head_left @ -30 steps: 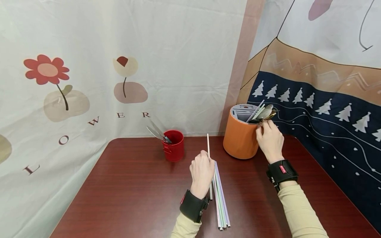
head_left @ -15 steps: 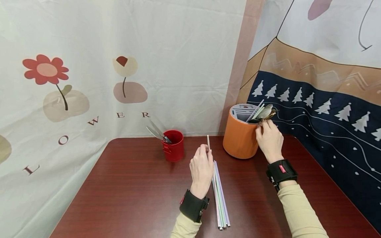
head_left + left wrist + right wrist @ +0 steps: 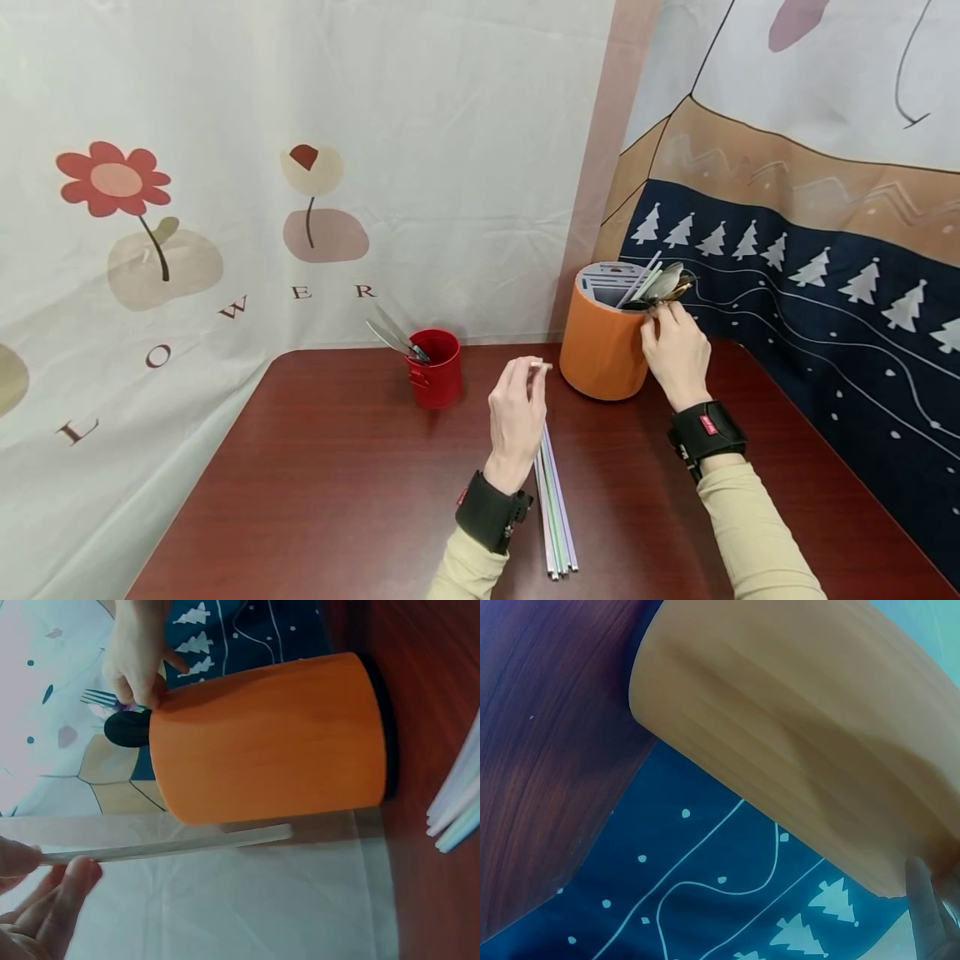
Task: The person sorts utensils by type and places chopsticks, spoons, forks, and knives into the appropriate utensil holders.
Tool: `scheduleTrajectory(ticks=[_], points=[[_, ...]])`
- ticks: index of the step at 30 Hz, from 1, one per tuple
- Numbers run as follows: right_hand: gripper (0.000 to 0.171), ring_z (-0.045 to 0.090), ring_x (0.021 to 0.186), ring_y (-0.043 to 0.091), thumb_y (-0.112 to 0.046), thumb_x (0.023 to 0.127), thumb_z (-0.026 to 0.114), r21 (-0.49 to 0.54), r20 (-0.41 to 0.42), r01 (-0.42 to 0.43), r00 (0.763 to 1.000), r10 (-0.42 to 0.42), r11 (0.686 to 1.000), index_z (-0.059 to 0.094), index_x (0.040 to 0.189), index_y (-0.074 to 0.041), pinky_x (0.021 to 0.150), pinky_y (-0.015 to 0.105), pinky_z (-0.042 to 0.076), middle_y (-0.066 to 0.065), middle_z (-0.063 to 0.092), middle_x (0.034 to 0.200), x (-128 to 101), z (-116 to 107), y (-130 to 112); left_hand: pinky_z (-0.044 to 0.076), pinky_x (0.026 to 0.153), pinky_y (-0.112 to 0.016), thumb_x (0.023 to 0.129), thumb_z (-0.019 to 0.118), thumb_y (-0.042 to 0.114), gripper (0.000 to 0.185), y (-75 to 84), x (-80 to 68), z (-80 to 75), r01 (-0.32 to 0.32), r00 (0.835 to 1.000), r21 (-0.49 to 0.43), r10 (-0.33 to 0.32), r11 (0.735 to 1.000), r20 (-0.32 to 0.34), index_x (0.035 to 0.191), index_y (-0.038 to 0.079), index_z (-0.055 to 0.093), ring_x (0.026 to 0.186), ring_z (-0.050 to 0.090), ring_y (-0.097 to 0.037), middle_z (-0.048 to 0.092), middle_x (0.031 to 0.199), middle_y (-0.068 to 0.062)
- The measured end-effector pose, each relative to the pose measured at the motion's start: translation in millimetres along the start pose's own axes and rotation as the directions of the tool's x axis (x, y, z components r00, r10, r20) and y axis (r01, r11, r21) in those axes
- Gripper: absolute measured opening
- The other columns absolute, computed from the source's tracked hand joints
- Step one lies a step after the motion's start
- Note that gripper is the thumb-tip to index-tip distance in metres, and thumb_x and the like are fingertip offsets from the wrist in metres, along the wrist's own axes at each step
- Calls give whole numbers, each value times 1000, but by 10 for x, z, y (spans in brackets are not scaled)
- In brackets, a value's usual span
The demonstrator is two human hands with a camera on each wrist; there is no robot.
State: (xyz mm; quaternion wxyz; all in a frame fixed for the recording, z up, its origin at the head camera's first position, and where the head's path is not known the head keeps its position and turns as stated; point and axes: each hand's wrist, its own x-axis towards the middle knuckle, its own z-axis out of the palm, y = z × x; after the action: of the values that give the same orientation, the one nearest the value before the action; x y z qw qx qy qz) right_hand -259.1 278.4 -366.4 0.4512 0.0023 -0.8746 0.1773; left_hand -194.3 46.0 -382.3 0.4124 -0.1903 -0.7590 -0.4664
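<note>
Straw-sorting step, by the look of it: one straw is up off the bench, pinched between thumb and fingertips of the left hand, its free end aimed toward the orange holder. Rest of the straws lie flat in a bundle just below and right of that wrist, touching the bench, apart from the fingers. Red cup w/ metal utensils sits well left of the fingers. Right hand has fingers curled at the holder's rim, pinching utensil handles that lean out of it. Next move probably calls for lining up the straw tip w/ a slot on top while the right hand steadies things; slots are narrow, so aim matters.
</note>
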Motion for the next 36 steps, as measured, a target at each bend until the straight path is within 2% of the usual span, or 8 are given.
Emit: scheduleTrajectory(ticks=[4,9,13,18,23,30,33,36], points=[[21,57,79,41,-14,93,50,6,2,-2,1000,2,1000,64,94,1,63,57,46,17,62,97,-1,5,1,54,65,-20,92,61,11,11,79,162,57,-56,998,-92,53,994,-43,99,2,63,73,66,-15,66,91,-10],[21,58,80,41,-15,93,50,5,7,-8,1000,8,1000,65,95,1,64,58,46,17,62,98,1,0,6,49,61,-18,92,60,9,12,188,437,171,-129,991,-191,119,973,-64,101,1,63,68,61,-15,65,90,-12],[22,58,81,41,-16,93,50,1,13,-11,1000,11,1000,65,96,1,63,58,46,17,62,98,-2,-7,3,50,66,-14,91,62,6,11,251,649,290,-179,984,-199,170,964,-58,101,1,62,71,63,-15,65,92,-12],[21,58,80,41,-14,93,51,-3,11,-3,1000,3,1000,65,95,1,62,58,46,17,62,96,-10,-6,-1,49,69,-14,91,61,5,11,286,819,413,-189,982,-191,190,963,-17,101,2,62,74,63,-16,65,94,-11],[21,58,80,41,-14,93,51,-3,3,2,1000,-2,1000,64,94,1,62,58,46,17,61,95,-2,-2,6,51,78,-13,93,59,9,8,284,897,517,-168,982,-114,176,979,70,99,5,62,83,66,-15,64,93,-8],[21,58,80,40,-15,93,51,0,9,-1,1000,1,1000,64,94,0,61,58,45,16,61,95,-2,-2,8,52,83,-16,95,56,15,13,248,926,655,-74,987,-9,75,997,145,105,9,64,92,67,-13,69,97,-3],[21,58,79,40,-15,93,51,-1,8,0,1000,0,1000,64,94,0,61,57,46,16,61,95,-3,-3,6,52,83,-18,97,53,16,18,248,931,693,-40,980,6,38,999,194,110,9,64,92,68,-13,70,100,-3],[20,58,79,40,-14,93,52,-2,2,5,1000,-5,1000,64,94,1,61,57,46,17,61,94,-4,-4,3,53,82,-20,99,50,18,23,259,929,711,-41,968,37,31,998,248,114,10,64,91,68,-12,70,102,-2]])
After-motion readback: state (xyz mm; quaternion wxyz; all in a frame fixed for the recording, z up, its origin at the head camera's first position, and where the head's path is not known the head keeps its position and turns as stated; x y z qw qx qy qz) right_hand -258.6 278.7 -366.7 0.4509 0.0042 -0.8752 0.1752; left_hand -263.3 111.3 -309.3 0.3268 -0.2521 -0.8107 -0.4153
